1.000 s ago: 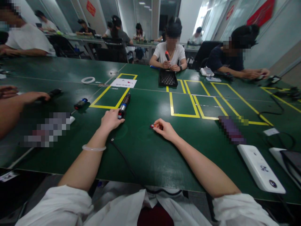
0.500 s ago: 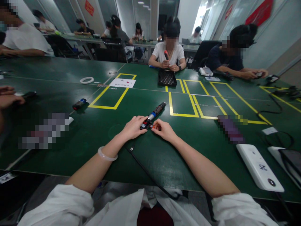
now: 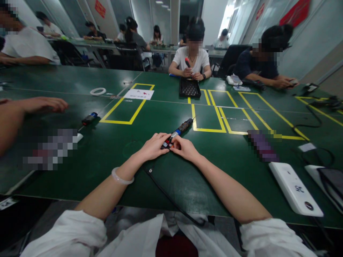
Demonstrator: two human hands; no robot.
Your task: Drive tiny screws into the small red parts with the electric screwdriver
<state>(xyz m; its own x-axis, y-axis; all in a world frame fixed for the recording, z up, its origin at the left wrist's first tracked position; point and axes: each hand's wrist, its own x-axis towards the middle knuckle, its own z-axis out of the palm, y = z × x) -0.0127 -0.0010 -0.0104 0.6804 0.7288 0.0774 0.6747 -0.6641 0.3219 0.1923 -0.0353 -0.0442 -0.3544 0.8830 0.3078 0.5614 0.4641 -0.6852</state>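
Observation:
Near the middle of the green table [image 3: 209, 182] lies a slim black device [image 3: 183, 127] with a blue and silver section, tilted up to the right. My left hand [image 3: 154, 146] grips its lower end from the left, fingers over it and thumb along the near side. Bent fingers of my right hand [image 3: 184, 147] pinch at small red and orange parts on the device's right side. Exactly which part they hold is too small to tell. Below the hands, a black cable [image 3: 166, 194] with a small ring runs toward the table's front edge.
At the left are a blue-black device [image 3: 89, 118], a pixelated item [image 3: 53, 150] and another person's arm [image 3: 16, 117]. A white power bank [image 3: 296, 189] and a purple item [image 3: 263, 145] lie right. Across the table, a person works over a black tray [image 3: 189, 87].
The device has turned slightly, its far tip now further right. My right hand has closed in against it. At the left, another person's hand has reached in over the table.

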